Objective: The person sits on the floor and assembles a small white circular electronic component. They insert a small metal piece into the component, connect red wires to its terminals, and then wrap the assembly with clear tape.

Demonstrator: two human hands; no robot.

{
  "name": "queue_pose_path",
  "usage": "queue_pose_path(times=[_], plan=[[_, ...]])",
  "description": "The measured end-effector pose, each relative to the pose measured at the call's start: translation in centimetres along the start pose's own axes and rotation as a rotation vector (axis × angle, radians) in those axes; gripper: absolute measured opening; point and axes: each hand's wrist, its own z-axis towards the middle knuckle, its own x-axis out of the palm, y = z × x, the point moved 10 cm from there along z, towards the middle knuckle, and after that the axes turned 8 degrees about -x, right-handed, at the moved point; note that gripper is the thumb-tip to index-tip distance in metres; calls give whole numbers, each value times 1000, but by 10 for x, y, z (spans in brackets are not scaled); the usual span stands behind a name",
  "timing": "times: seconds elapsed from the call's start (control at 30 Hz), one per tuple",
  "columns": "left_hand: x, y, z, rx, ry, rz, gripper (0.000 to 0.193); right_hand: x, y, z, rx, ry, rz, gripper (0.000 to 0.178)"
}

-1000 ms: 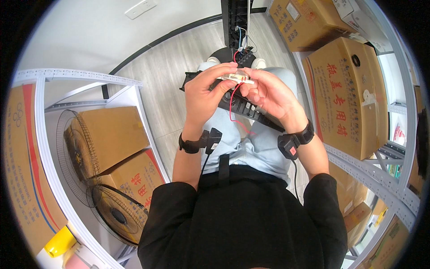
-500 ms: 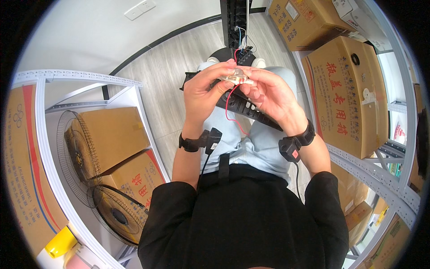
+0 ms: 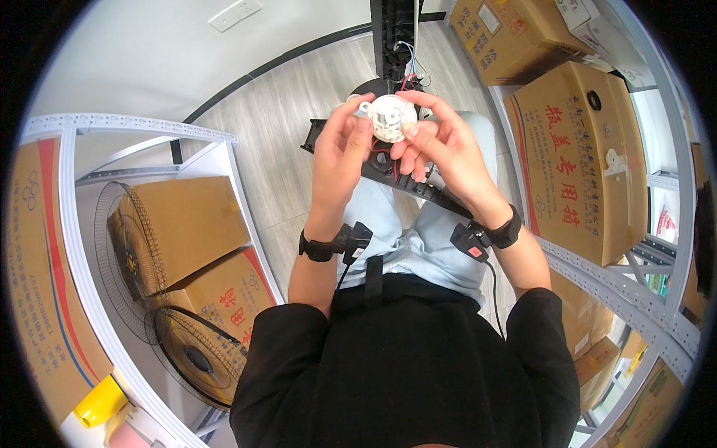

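Observation:
Between both hands, above my lap, is a round white plastic part (image 3: 390,119) with a small holed ear on its left edge. My left hand (image 3: 342,153) is closed on its left side, by the ear. Thumb and fingers of my right hand (image 3: 450,149) pinch its right edge. Red wires (image 3: 395,166) show just below the part; where they join is hidden. Across my thighs lies a long black plastic panel (image 3: 429,193) with openings, partly covered by my hands. A black upright column (image 3: 390,45) stands beyond it, with thin loose wires (image 3: 407,60) near its foot.
At left, two wire fan guards (image 3: 134,254) lean by cardboard boxes (image 3: 187,224) on a white metal rack (image 3: 75,224). More boxes (image 3: 579,160) fill the right rack. A yellow object (image 3: 101,403) sits at lower left. A wall socket (image 3: 235,13) is at the back.
The white part has been turned from edge-on so its round face shows upward. My hands have spread around it, and the red wire loop no longer hangs across my lap.

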Motion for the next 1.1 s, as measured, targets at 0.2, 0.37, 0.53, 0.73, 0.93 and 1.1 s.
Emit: queue_pose_path(times=[0.2, 0.37, 0.53, 0.73, 0.93, 1.1], plan=[[1, 16, 1, -114, -1, -122, 24, 5, -6, -4, -53, 18, -196, 46], [0, 6, -1, -6, 7, -190, 22, -7, 4, -7, -171, -33, -434, 34], [4, -4, -6, 94, 70, -126, 29, -8, 35, -7, -409, -46, -631, 21], [4, -4, -7, 132, 78, -157, 30, -2, 50, -16, -577, -120, -791, 18], [2, 4, -7, 124, -3, -184, 31, -9, 29, -6, -447, -181, -646, 18], [-13, 9, -7, 120, -68, -130, 32, -4, 20, 5, -356, -105, -580, 23]])
